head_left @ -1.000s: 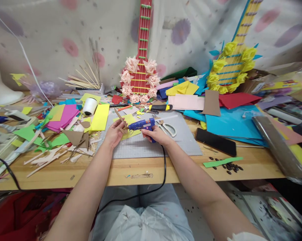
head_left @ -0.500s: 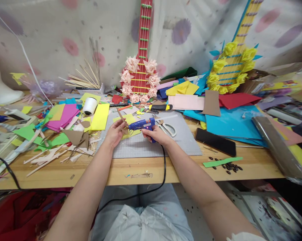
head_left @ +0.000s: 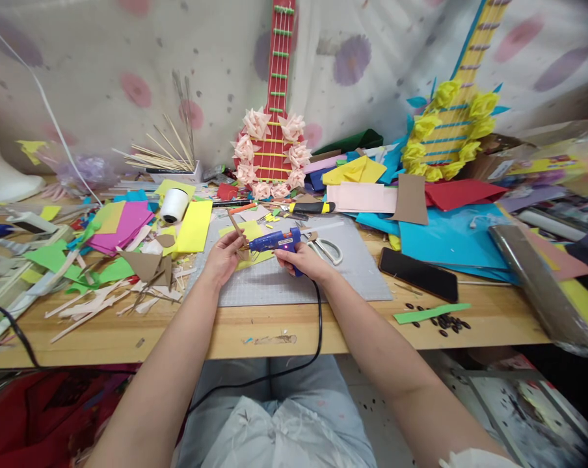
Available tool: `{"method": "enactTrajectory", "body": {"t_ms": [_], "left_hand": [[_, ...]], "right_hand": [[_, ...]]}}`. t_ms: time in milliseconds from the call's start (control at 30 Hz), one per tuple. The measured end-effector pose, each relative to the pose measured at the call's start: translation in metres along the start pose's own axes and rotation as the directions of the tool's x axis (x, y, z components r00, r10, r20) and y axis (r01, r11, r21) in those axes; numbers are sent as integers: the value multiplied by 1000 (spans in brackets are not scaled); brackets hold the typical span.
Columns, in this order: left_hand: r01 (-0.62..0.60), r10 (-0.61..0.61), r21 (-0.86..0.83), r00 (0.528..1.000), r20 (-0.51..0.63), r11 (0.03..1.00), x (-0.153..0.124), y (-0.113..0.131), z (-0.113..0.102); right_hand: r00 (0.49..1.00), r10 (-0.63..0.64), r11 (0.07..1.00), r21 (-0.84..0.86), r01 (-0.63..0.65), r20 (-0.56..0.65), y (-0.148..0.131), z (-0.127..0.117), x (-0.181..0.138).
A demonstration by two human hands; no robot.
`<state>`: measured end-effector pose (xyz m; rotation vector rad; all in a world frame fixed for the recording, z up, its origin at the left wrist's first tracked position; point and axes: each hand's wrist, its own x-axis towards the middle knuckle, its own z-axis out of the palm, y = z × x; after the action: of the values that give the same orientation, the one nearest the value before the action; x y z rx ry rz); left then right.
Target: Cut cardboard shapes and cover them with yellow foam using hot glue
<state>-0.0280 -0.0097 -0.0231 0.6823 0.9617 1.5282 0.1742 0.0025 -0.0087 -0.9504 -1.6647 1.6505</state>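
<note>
My right hand (head_left: 301, 259) is wrapped round a blue hot glue gun (head_left: 269, 242), whose nozzle points left. A small light glows on its body and a black cord runs down from its handle. Pinched in my left hand (head_left: 224, 255) is a thin brown strip (head_left: 235, 222), tilted upward; the nozzle meets it by my fingertips, and whether they touch I cannot tell. Both hands are above a grey cutting mat (head_left: 294, 286). A yellow sheet (head_left: 252, 229) lies on the mat under the glue gun, and white-handled scissors (head_left: 330, 251) rest just right of it.
A red paper guitar (head_left: 269, 156) and a yellow one (head_left: 443, 140) stand at the back. Coloured scraps (head_left: 103, 273) cover the left side. On the right are a phone (head_left: 419, 274), black beads (head_left: 447, 322) and blue sheets (head_left: 454, 237). A utility knife (head_left: 311, 207) lies behind the mat.
The view has shifted very slightly. Both hands keep their hold, with the glue gun's nozzle still at the brown strip.
</note>
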Motion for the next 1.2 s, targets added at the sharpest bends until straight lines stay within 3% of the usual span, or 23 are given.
{"method": "enactTrajectory", "body": {"t_ms": [733, 1200], "left_hand": [[18, -17, -37, 1000, 20, 999, 0, 1, -1], [40, -43, -88, 999, -24, 995, -4, 6, 4]], "right_hand": [[1000, 19, 1000, -2, -19, -4, 1, -1, 0], [999, 47, 998, -43, -46, 25, -1, -5, 0]]}}
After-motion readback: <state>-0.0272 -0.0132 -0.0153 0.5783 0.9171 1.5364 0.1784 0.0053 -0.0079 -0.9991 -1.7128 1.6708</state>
